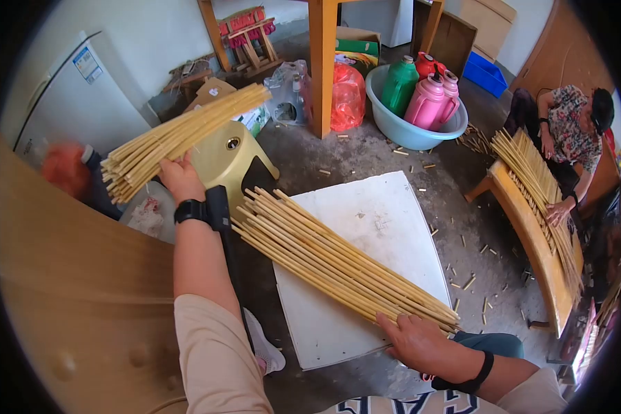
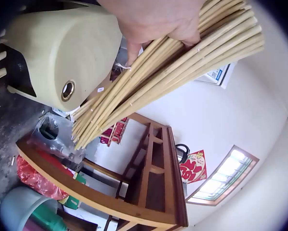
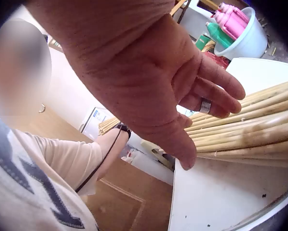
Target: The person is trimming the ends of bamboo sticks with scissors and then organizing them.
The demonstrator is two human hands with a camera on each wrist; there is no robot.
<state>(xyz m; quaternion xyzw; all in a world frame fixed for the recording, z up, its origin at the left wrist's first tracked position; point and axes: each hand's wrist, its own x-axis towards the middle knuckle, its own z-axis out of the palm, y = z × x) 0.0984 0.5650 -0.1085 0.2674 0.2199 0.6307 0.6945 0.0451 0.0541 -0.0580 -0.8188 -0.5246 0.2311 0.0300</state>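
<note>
My left hand grips a bundle of thin pale sticks, raised at the left beside the cream plastic stool. In the left wrist view the thumb and fingers wrap this bundle, and a bit of white string shows by the fingertips. Another spread of long sticks lies slantwise across a white board, its far ends reaching past the board's left edge. On the near right end of these sticks rests my right hand. The right wrist view shows its fingers loosely extended over them, thumb apart.
The cream stool stands beyond the board's left side. Behind the board are a wooden table leg and a pale blue basin holding several flasks. At right, another person handles sticks on a wooden bench. Cut stick pieces litter the floor.
</note>
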